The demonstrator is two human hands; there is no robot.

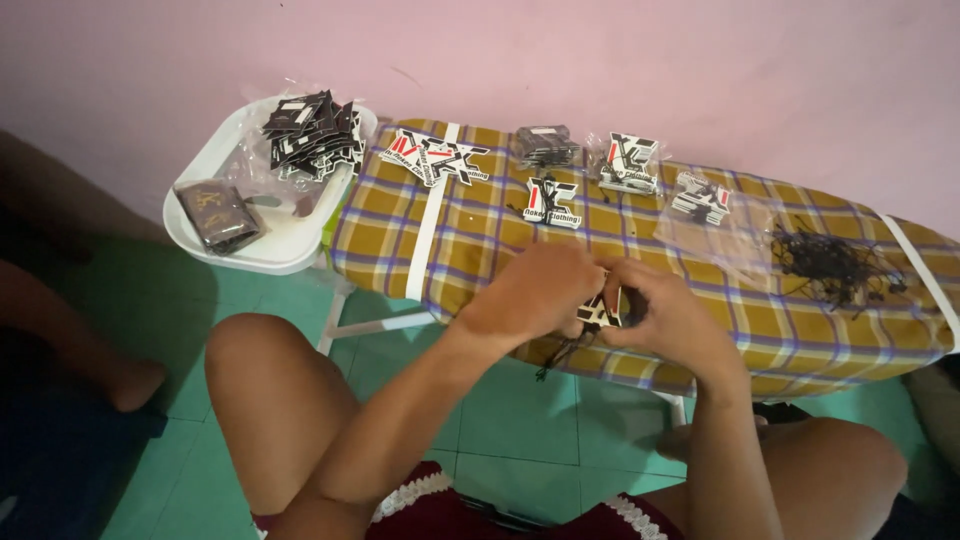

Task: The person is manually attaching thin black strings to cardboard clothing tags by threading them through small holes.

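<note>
My left hand (pixel 535 293) and my right hand (pixel 665 312) meet over the near edge of a low board covered in yellow plaid cloth (pixel 480 235). Between their fingers they pinch a small black-and-white cut-out tag (pixel 603 312). A thin black string (pixel 556 355) hangs down from under the hands. Much of the tag is hidden by my fingers.
More cut-out tags (pixel 435 157) (pixel 553 201) and clear bags of tags (pixel 627 162) (pixel 703 197) (pixel 545 145) lie along the board's far side. A heap of black strings (pixel 835 265) sits at right. A white tray (pixel 270 245) at left holds bagged tags (pixel 312 133) and a dark packet (pixel 217 213). Another person's foot (pixel 125 380) rests on the green tiles.
</note>
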